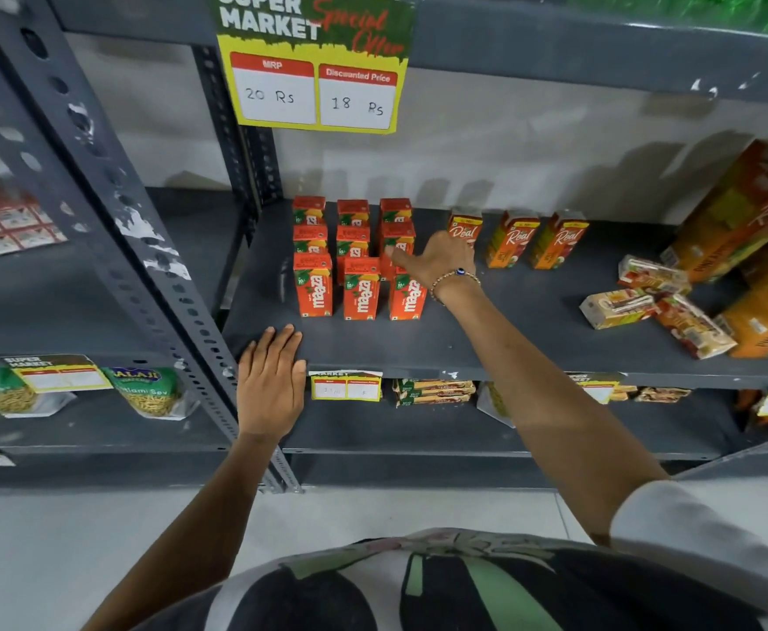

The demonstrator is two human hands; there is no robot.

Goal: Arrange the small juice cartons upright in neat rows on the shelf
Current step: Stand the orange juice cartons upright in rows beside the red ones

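The small red-orange Maaza juice cartons (360, 261) stood upright on the dark grey metal shelf (486, 330), in 3 columns and 3 rows, near its left end. My right hand (436, 261) was reaching into the right column, with the fingers (395, 256) loosely spread and touching the middle carton (398, 241) there. It held nothing as far as I could see, though the fingertips were partly hidden behind the front carton (407, 300).

To do this step well, I judged that I should push this carton only lightly from the side, until its face was in line with its neighbours, and keep the wrist high so it did not knock the front carton over.

My right arm was stretched long across the shelf, palm down. My left hand (272, 380) lay flat and open on the front edge of the shelf, holding nothing.

To the right, 3 orange Real juice cartons (516, 239) stood in 1 row, and some pale small cartons (655, 307) lay on their sides, not yet arranged.
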